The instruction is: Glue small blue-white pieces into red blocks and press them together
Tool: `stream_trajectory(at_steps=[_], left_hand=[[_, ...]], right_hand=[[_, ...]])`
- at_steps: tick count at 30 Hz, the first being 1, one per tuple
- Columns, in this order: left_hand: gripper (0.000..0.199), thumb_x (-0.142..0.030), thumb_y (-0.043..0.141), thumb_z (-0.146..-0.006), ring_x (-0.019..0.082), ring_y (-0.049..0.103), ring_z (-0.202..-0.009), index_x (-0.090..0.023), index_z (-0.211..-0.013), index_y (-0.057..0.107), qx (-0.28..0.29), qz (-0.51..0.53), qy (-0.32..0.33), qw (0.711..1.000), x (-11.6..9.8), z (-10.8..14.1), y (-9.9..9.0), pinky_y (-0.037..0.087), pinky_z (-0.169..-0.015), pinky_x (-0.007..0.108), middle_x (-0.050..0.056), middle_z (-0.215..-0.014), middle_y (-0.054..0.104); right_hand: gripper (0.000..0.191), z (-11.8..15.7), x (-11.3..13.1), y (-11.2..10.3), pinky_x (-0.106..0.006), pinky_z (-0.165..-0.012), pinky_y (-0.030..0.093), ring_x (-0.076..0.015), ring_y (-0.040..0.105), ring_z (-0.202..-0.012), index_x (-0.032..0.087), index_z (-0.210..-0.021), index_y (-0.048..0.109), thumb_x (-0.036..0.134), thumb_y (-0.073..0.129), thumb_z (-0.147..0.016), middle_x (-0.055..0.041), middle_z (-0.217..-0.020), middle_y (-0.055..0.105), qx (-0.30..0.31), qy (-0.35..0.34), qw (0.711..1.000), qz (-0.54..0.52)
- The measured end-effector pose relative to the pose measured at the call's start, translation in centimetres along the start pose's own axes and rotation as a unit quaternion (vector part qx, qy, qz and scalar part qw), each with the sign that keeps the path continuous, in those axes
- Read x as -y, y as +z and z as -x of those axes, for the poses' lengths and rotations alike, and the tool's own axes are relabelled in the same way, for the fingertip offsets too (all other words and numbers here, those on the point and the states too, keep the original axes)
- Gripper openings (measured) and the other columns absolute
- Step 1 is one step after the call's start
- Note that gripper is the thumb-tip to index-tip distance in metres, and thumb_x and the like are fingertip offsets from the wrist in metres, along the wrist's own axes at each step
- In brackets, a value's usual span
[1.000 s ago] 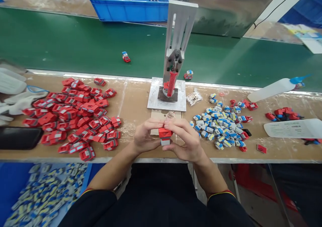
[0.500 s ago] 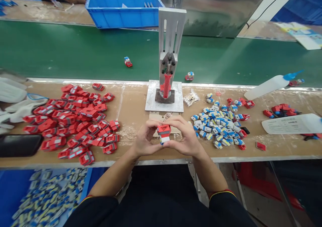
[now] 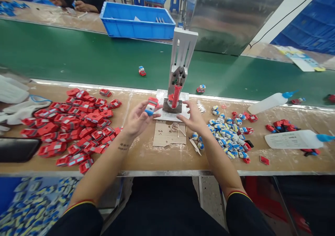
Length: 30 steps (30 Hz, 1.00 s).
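Observation:
My left hand (image 3: 138, 121) holds a small red, white and blue toy car (image 3: 151, 106) between thumb and fingers, just left of the press. Near the press's right side, my right hand (image 3: 193, 116) has its fingers spread with nothing in them. Between the hands stands the metal press (image 3: 180, 74) with its red handle (image 3: 176, 96) pointing down. A heap of red parts (image 3: 75, 121) lies to the left, and a heap of white and blue parts (image 3: 227, 135) to the right. A cardboard piece (image 3: 167, 135) lies in front of the press.
Two white bottles with blue tips (image 3: 269, 103) lie at the right. Behind the table runs a green belt (image 3: 104, 61) carrying a few assembled cars, with a blue crate (image 3: 138, 25) beyond. A black phone (image 3: 18, 149) rests at the left. Another person's hands (image 3: 82, 6) show at upper left.
My hands have parted and moved forward. The car is now in my left hand alone, and my right hand has let go and opened beside the press. The camera view has shifted.

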<state>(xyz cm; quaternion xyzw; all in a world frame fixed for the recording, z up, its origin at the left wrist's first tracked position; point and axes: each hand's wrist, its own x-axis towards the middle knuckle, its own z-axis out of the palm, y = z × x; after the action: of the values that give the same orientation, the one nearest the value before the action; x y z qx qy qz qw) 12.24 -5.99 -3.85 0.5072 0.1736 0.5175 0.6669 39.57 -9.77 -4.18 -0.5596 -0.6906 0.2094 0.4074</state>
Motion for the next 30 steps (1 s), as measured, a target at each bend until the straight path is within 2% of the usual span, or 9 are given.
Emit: stream_trajectory(at_steps=[4, 7, 10, 15, 19, 23, 25, 27, 30], left_hand=[[0.062, -0.068, 0.09, -0.072, 0.034, 0.066, -0.136, -0.025, -0.115, 0.078, 0.119, -0.06, -0.046, 0.99, 0.7, -3.6, 0.5, 0.058, -0.111, 0.05, 0.015, -0.145, 0.068], [0.062, -0.07, 0.089, -0.071, 0.038, 0.049, -0.154, -0.026, -0.113, 0.078, 0.136, -0.097, -0.023, 0.986, 1.4, -5.3, 1.1, 0.047, -0.123, 0.052, 0.015, -0.162, 0.053], [0.061, -0.071, 0.086, -0.076, 0.038, 0.048, -0.153, -0.025, -0.115, 0.077, 0.139, -0.115, 0.01, 0.984, 1.1, -5.7, 1.6, 0.048, -0.121, 0.051, 0.016, -0.168, 0.046], [0.082, -0.084, 0.08, -0.07, 0.037, 0.063, -0.14, -0.027, -0.129, 0.072, 0.143, -0.061, 0.107, 0.982, -3.6, -6.6, 4.6, 0.059, -0.109, 0.044, 0.014, -0.157, 0.058], [0.092, -0.091, 0.077, -0.064, 0.037, 0.068, -0.135, -0.03, -0.133, 0.067, 0.139, -0.07, 0.161, 0.975, -8.4, -11.2, 8.3, 0.061, -0.105, 0.045, 0.007, -0.143, 0.069], [0.073, -0.077, 0.08, -0.074, 0.033, 0.072, -0.128, -0.023, -0.122, 0.069, 0.154, -0.121, 0.213, 0.957, -10.9, -16.8, 10.2, 0.063, -0.101, 0.043, 0.007, -0.135, 0.072], [0.05, -0.059, 0.073, -0.093, 0.029, 0.074, -0.126, -0.019, -0.122, 0.068, 0.131, -0.162, 0.207, 0.956, -11.4, -18.3, 10.6, 0.063, -0.099, 0.041, 0.004, -0.123, 0.076], [0.025, -0.031, 0.054, -0.109, 0.024, 0.073, -0.128, -0.014, -0.124, 0.064, 0.095, -0.191, 0.178, 0.961, -11.7, -18.7, 11.1, 0.062, -0.095, 0.035, -0.002, -0.114, 0.077], [0.033, -0.011, 0.031, -0.108, 0.02, 0.071, -0.129, -0.008, -0.125, 0.059, 0.065, -0.187, 0.138, 0.97, -12.2, -17.7, 11.9, 0.059, -0.087, 0.024, -0.006, -0.107, 0.074]], right_hand=[[0.067, -4.6, -2.4, 2.0, -0.057, -0.106, 0.055, -0.0359, 0.06, -0.13, 0.022, -0.14, 0.056, 0.044, 0.078, -0.081, -0.0193, -0.148, 0.062, -0.011, 0.057, 0.998, -0.017], [0.058, -6.9, -3.0, 3.2, -0.054, -0.106, 0.056, -0.033, 0.067, -0.12, 0.022, -0.129, 0.062, 0.034, 0.077, -0.075, -0.0148, -0.132, 0.073, 0.0, 0.059, 0.996, -0.06], [0.042, -7.5, -3.3, 3.6, -0.05, -0.102, 0.058, -0.0293, 0.07, -0.11, 0.023, -0.114, 0.067, 0.03, 0.074, -0.074, -0.0091, -0.117, 0.078, -0.001, 0.051, 0.996, -0.079], [0.037, -7.1, -3.6, 3.9, -0.048, -0.099, 0.058, -0.0286, 0.071, -0.106, 0.023, -0.106, 0.067, 0.031, 0.076, -0.071, -0.0078, -0.112, 0.078, -0.02, 0.067, 0.993, -0.097], [0.045, -7.1, -3.5, 3.9, -0.048, -0.097, 0.058, -0.0288, 0.071, -0.103, 0.023, -0.11, 0.065, 0.035, 0.08, -0.069, -0.0074, -0.105, 0.078, -0.035, 0.083, 0.988, -0.123], [0.048, -5.8, -3.7, 2.6, -0.048, -0.094, 0.058, -0.0272, 0.072, -0.094, 0.023, -0.107, 0.065, 0.044, 0.083, -0.067, -0.0053, -0.094, 0.078, -0.046, 0.104, 0.98, -0.163], [0.052, -4.3, -3.9, 1.4, -0.045, -0.088, 0.06, -0.0257, 0.073, -0.089, 0.024, -0.105, 0.064, 0.055, 0.083, -0.067, -0.0044, -0.089, 0.077, -0.044, 0.118, 0.973, -0.191], [0.059, -2.4, -3.8, 0.1, -0.042, -0.084, 0.061, -0.0233, 0.073, -0.086, 0.024, -0.105, 0.063, 0.067, 0.081, -0.068, -0.004, -0.089, 0.077, -0.044, 0.131, 0.966, -0.219], [0.07, 0.6, -3.2, -1.7, -0.037, -0.074, 0.06, -0.0206, 0.07, -0.081, 0.027, -0.108, 0.063, 0.082, 0.078, -0.067, -0.0038, -0.093, 0.076, -0.055, 0.147, 0.947, -0.28]])
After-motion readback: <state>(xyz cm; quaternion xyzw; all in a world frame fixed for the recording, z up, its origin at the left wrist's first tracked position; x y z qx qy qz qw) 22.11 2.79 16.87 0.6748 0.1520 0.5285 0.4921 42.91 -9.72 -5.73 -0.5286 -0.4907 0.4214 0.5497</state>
